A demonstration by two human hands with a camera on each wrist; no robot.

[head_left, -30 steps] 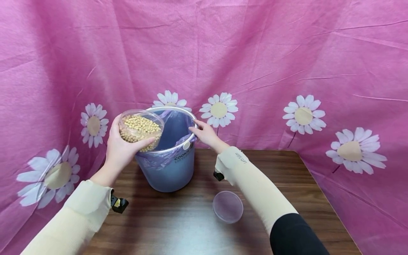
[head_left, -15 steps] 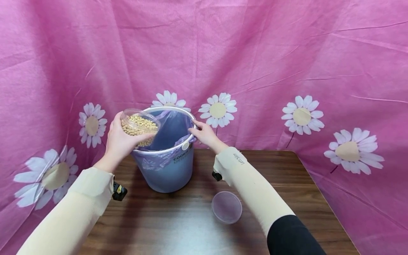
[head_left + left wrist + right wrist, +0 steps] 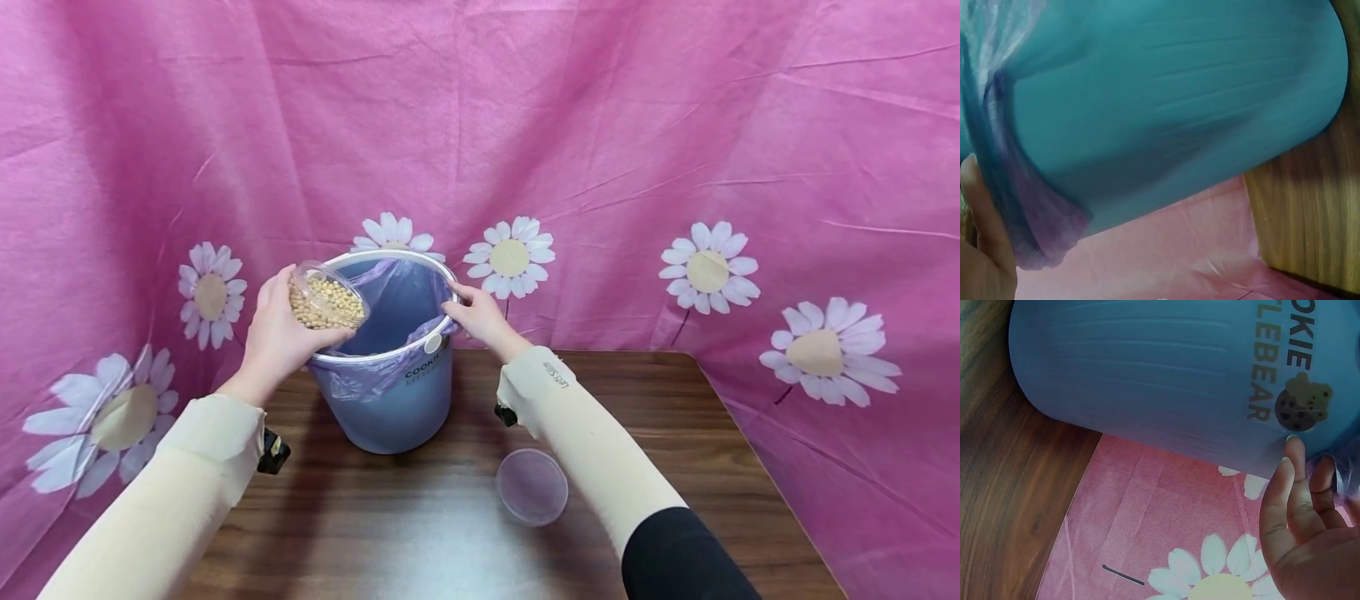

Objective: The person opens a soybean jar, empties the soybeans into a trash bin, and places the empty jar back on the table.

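Observation:
My left hand (image 3: pixel 273 337) grips a clear round plastic tub (image 3: pixel 306 282) of small yellow beans (image 3: pixel 330 302), which look like soybeans. The tub leans to the right over the left rim of a blue trash bin (image 3: pixel 393 417). A thin purple bag (image 3: pixel 367 379) lines the bin and folds over its white rim. At the right side of the rim, my right hand (image 3: pixel 486 318) holds on with the thumb over the edge. In the right wrist view, fingers (image 3: pixel 1297 487) lie against the bin's outside. Only the thumb (image 3: pixel 988 219) and part of the hand show in the left wrist view.
A round clear lid (image 3: pixel 532 487) lies on the brown wooden table (image 3: pixel 637 433), in front of the bin and to its right. Pink cloth (image 3: pixel 600 125) with printed daisies hangs behind the table and down both sides.
My left hand has tilted the tub further toward the inside of the bin, and less of the beans shows. The right hand stays on the rim. The whole view has shifted slightly.

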